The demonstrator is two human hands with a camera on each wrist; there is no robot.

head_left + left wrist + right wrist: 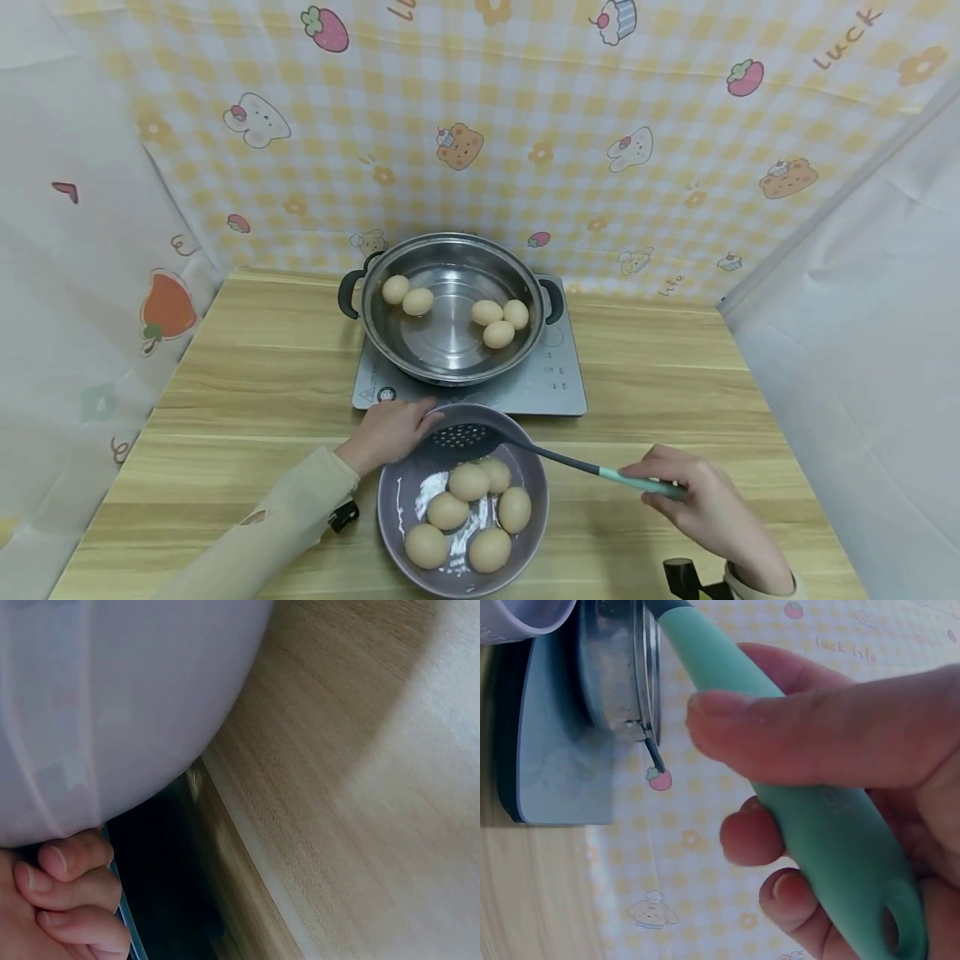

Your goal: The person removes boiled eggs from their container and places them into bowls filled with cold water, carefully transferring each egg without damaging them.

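My left hand (393, 429) grips the far left rim of a purple-grey bowl (540, 521), thumb over the edge. In the left wrist view its curled fingers (79, 881) lie against the bowl's outer wall (127, 697). Several brown eggs (447, 511) lie in the bowl. My right hand (708, 500) holds a skimmer by its mint-green handle (637, 482); in the right wrist view the thumb and fingers wrap that handle (825, 847). The skimmer's dark perforated head (459, 439) is inside the bowl near the far rim, carrying no egg.
Behind the bowl, a steel pot (453, 358) with black side handles stands on a flat induction cooker (566, 383). Inside it are two eggs (407, 296) at left and three eggs (498, 323) at right. A checked cloth (540, 100) hangs behind the wooden table (660, 375).
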